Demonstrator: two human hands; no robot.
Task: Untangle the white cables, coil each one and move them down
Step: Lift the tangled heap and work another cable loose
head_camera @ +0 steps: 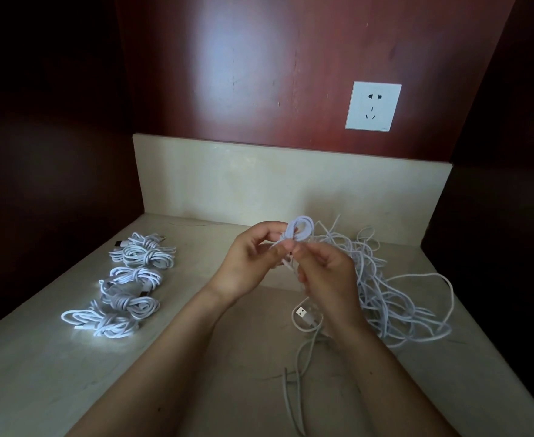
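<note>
Dark red panelling with a white socket (373, 106) backs the pale desk (196, 357). Above its middle the left hand (246, 263) pinches a small white coil (300, 231), and the right hand (328, 272) pinches its loose strand (290, 266). Tangled cables (394, 294) lie by the right edge, coiled bundles (127, 288) near the left.

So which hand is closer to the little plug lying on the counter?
Right. The right hand is just above the plug; the left hand is farther off, up and to its left.

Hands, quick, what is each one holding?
Left hand: pinches the small white cable coil.
Right hand: pinches the same coil at its bottom.
</note>
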